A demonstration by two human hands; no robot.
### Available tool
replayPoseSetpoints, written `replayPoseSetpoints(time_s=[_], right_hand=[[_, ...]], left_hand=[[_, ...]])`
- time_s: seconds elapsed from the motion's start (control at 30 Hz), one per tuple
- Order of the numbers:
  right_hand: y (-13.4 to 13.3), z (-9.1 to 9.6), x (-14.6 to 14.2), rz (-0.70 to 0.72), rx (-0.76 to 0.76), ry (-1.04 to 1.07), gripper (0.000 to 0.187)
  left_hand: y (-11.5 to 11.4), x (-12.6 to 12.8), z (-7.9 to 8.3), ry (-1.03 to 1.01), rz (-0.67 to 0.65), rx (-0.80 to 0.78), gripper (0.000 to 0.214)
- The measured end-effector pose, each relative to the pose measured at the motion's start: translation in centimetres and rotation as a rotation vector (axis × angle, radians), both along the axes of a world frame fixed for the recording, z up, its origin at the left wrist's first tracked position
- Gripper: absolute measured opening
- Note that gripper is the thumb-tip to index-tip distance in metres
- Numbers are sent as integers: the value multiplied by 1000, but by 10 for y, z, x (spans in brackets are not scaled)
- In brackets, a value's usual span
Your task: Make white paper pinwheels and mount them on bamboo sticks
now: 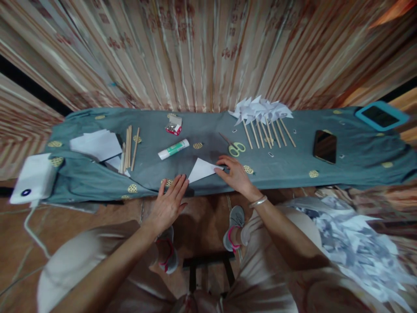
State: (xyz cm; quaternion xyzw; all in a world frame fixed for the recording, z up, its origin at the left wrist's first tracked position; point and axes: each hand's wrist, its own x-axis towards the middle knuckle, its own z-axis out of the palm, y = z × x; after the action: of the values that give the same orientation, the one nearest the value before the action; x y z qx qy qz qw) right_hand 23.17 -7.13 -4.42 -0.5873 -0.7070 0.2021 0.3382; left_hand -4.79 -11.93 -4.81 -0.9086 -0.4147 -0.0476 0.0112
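Observation:
A white paper triangle (202, 169) lies near the front edge of the cloth-covered table, its narrow tip pointing right. My right hand (235, 174), with a bracelet at the wrist, pinches that tip between thumb and fingers. Flat on the cloth, fingers stretched out, my left hand (170, 201) rests with its fingertips at the paper's lower left corner. Just behind the paper lie a glue stick (173, 149) and, to the right, green-handled scissors (236, 148).
Loose wooden sticks (129, 150) lie beside white paper sheets (96, 145) at left. A small box of metal pieces (173, 125) sits at the back. Paper pinwheel-like pieces on sticks (260, 111), a phone (325, 147) and a blue-framed device (382, 116) are at right. Many paper pieces (361, 248) fill the lower right.

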Motion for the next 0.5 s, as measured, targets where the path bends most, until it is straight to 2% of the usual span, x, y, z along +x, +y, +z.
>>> replayPoseSetpoints(time_s=[0.1,0.3,0.5], right_hand=[[1,1,-2,33,-5,-19,19],[4,0,-6,42,-20,3,10],[13,3,6,22,-13,85,8]], left_hand=[[0,0,0,-9,3,3,60],[-1,1,1,-11,17,13,61],[-2,1,-1,-34,24,15,61]])
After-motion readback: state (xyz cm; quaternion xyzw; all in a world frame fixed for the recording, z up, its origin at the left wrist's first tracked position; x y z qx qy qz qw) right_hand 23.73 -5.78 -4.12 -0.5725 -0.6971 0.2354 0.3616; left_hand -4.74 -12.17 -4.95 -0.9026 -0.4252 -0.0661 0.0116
